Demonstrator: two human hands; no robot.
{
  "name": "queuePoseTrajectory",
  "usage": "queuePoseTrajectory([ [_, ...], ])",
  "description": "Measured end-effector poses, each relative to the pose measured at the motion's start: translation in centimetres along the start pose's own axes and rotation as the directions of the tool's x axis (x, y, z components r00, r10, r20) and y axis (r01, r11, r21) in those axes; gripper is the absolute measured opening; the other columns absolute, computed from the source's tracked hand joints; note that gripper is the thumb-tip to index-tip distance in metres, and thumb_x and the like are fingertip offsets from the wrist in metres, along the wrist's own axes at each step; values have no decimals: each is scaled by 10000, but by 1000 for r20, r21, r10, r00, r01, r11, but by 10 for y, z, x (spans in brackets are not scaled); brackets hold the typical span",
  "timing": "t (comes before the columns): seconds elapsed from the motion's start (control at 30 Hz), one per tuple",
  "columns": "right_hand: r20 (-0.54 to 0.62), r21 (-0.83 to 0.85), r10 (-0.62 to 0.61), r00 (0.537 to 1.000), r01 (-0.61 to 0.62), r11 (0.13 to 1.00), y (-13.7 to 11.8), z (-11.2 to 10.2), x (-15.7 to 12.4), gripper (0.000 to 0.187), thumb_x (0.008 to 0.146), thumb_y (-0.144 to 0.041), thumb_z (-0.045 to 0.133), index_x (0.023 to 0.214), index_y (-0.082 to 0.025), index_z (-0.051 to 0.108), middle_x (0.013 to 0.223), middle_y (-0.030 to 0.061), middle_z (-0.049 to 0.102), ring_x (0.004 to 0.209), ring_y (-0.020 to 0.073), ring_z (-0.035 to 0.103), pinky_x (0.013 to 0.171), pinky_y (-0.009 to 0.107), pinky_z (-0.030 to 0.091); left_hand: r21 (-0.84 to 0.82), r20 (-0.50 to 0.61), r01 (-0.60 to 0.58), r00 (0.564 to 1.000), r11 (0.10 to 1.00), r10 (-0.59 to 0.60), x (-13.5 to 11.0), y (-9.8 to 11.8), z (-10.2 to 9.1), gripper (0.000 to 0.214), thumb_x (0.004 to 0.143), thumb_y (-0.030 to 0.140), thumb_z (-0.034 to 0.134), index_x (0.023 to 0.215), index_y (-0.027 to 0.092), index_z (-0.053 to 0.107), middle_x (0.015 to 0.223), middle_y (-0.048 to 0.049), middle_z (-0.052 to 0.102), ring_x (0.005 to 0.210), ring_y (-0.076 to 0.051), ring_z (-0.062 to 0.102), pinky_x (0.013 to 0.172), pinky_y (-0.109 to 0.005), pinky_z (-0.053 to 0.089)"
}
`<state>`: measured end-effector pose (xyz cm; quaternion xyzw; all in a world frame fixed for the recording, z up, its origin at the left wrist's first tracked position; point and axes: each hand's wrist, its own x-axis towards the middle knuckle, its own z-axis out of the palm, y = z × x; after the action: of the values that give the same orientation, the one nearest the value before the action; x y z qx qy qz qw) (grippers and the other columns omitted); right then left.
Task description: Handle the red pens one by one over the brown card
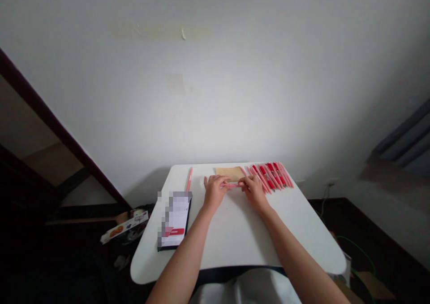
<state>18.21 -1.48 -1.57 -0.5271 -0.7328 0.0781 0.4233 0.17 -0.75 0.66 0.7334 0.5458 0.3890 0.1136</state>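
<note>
A pink pen (232, 185) lies crosswise between my two hands, above the white table (235, 232). My left hand (215, 188) is closed on its left end, and my right hand (252, 188) pinches the right end. Just behind the hands lies a tan paper sheet or pouch (229, 173), partly covered by them. To the right of my right hand, a row of pink and red pens (273, 176) lies side by side. One more pink pen (190, 178) rests alone to the left of my left hand.
A phone (176, 221) with a lit, partly blurred screen lies at the table's left side. The table's back edge meets a pale wall (201, 93). On the floor at left are a printed box (126, 227) and other clutter; a green cable (361, 245) runs at right.
</note>
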Motion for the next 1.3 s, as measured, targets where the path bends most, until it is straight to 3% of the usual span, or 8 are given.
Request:
queuePoseTrajectory([
  [0.2, 2, 4, 3, 1000, -3, 1000, 0, -3, -2, 265, 818, -386, 643, 1042, -247, 618, 954, 61, 588, 903, 215, 552, 844, 387, 446, -20, -14, 44, 999, 999, -44, -1, 0, 1, 285, 790, 228, 669, 1058, 327, 662, 911, 3, 731, 1051, -220, 573, 1120, -563, 140],
  [0.4, -32, -16, -22, 999, 22, 1000, 6, -1, 1, 167, 876, -341, 559, 957, -236, 661, 937, 68, 629, 955, 230, 533, 871, 400, 406, -30, -6, 59, 998, 998, -60, 0, 0, 1, 307, 759, 236, 707, 1051, 325, 668, 905, 6, 736, 1047, -218, 571, 1118, -559, 148],
  [0.67, -32, -85, -71, 997, 68, 994, 8, -2, 3, 298, 929, -442, 483, 920, -252, 713, 901, 70, 641, 943, 232, 505, 862, 381, 373, -42, -14, 29, 999, 999, -30, 0, -1, 2, 269, 788, 242, 682, 1041, 333, 674, 896, 19, 730, 1035, -205, 572, 1119, -562, 143],
  [0.9, -23, -32, -60, 998, 59, 998, 4, -5, 2, 327, 896, -415, 542, 1165, -244, 616, 971, 63, 654, 965, 236, 518, 878, 383, 385, -22, -27, 50, 998, 998, -51, -1, 0, 0, 267, 780, 252, 694, 1033, 335, 673, 880, 23, 734, 1043, -212, 566, 1121, -588, 126],
  [1.1, 2, -35, -78, 997, 78, 996, 7, -4, 3, 175, 895, -353, 557, 968, -240, 669, 954, 47, 665, 969, 234, 511, 887, 377, 362, -15, -20, 78, 997, 997, -78, -1, 2, -1, 295, 748, 264, 725, 1033, 326, 678, 890, 16, 735, 1029, -209, 574, 1126, -580, 139],
  [1.3, 19, -59, -59, 998, 60, 996, 9, -3, 2, 277, 943, -387, 469, 913, -245, 705, 887, 53, 661, 926, 232, 511, 852, 371, 364, -1, -19, 59, 998, 998, -59, -1, 3, -1, 250, 794, 260, 673, 1033, 333, 679, 912, 18, 734, 1046, -192, 572, 1142, -554, 134],
])
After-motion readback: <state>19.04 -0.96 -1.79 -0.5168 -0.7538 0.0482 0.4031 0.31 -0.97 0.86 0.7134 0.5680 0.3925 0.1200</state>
